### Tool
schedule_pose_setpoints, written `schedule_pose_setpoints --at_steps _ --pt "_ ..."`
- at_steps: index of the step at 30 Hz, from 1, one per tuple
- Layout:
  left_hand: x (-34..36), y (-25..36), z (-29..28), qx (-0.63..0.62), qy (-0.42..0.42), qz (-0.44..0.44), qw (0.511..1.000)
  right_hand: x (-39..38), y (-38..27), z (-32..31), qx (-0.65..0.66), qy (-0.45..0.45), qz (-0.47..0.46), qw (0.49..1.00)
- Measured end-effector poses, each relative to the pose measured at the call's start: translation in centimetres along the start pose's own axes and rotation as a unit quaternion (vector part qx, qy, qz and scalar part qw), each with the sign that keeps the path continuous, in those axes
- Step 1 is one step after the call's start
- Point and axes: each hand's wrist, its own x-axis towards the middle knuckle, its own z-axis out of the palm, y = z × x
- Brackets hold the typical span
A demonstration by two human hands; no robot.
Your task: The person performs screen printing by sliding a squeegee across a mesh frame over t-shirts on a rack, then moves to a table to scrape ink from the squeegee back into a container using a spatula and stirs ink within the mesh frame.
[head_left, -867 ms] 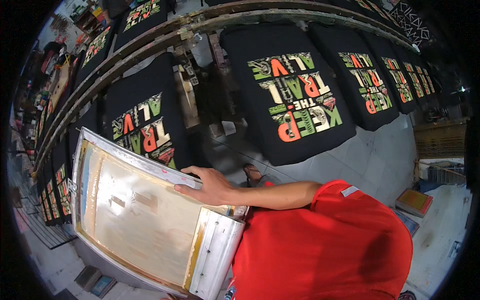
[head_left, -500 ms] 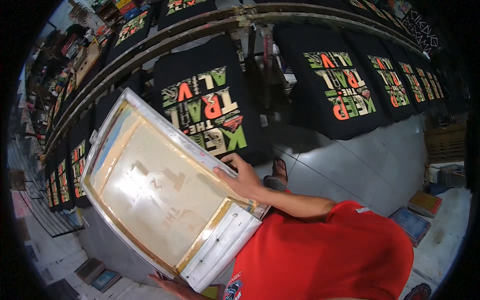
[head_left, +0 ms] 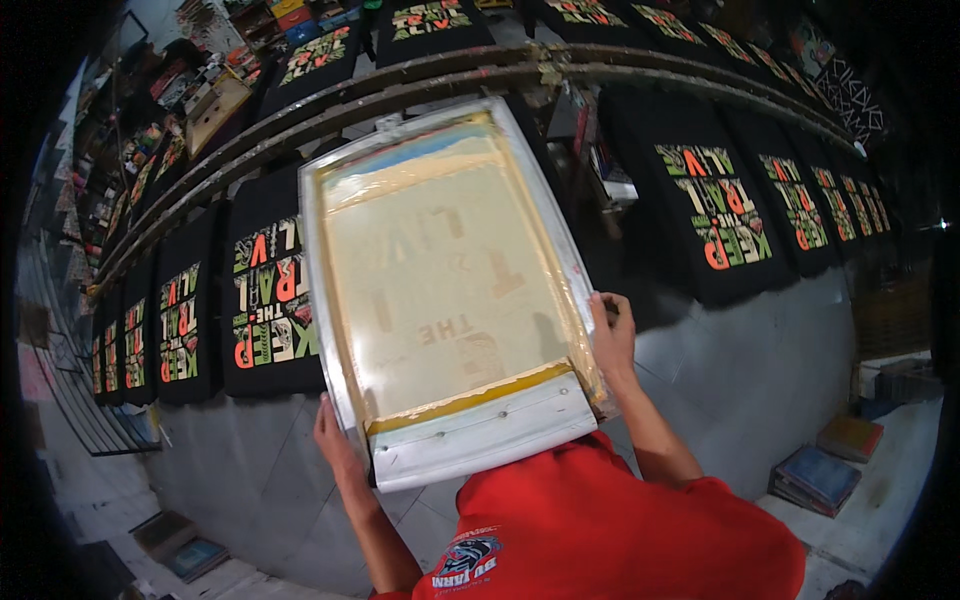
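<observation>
We hold the screen frame before us, our left hand near its lower left corner, our right hand on its right edge; near shirts lie to either side, rails behind, far shirts beyond.

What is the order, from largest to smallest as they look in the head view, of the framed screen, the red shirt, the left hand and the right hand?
1. Framed screen
2. Red shirt
3. Left hand and right hand: too alike to rank
</observation>
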Motion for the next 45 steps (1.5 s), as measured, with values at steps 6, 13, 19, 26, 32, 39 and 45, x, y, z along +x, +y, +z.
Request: schedule_pose_setpoints --at_steps 6,13,19,26,32,39,45 --pt "5.1 -0.7 4.9 0.041 -0.018 0.025 0.999 4.4 -0.5 -0.4 -0.027 0.020 0.005 0.999" --pt "7.9 0.2 9.0 0.051 -0.034 0.007 0.998 7.8 -1.1 1.2 -0.042 0.060 0.028 0.997" --pt "10.1 0.3 11.0 0.073 -0.050 0.002 0.996 9.9 -2.2 2.1 -0.066 0.075 0.047 0.994" --pt "10.8 0.1 11.8 0.048 -0.119 -0.030 0.991 10.3 -1.5 1.9 -0.045 0.083 0.004 0.995" --pt "12.0 -1.8 11.5 0.044 -0.128 -0.036 0.990 10.4 -1.6 2.5 -0.074 0.075 0.029 0.994" --pt "11.7 -1.1 12.5 0.091 -0.113 -0.035 0.989 11.1 1.5 2.4 -0.058 0.069 0.008 0.996" --pt "12.6 -1.7 11.9 0.066 -0.120 -0.036 0.990 9.0 -0.8 1.9 -0.156 0.000 -0.218 0.963"
